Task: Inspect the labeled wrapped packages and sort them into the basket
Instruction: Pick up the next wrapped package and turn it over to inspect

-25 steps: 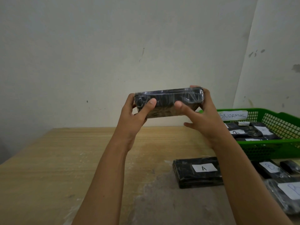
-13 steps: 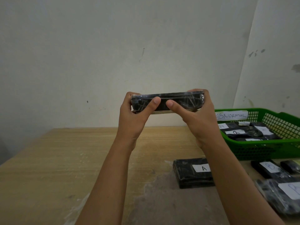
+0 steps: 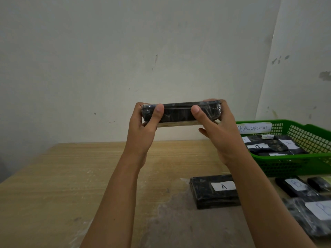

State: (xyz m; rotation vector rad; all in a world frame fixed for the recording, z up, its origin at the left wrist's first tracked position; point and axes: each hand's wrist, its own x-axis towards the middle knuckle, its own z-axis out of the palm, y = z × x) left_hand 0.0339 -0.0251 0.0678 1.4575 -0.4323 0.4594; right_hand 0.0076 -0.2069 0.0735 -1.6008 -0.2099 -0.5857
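Both hands — left hand [image 3: 143, 131], right hand [image 3: 222, 135] — grip a wrapped black package [image 3: 179, 113] edge-on above the table [image 3: 71, 176]; its label probably faces away.

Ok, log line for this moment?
inspect | left hand: grips package | right hand: grips package | package: raised edge-on | basket: untouched
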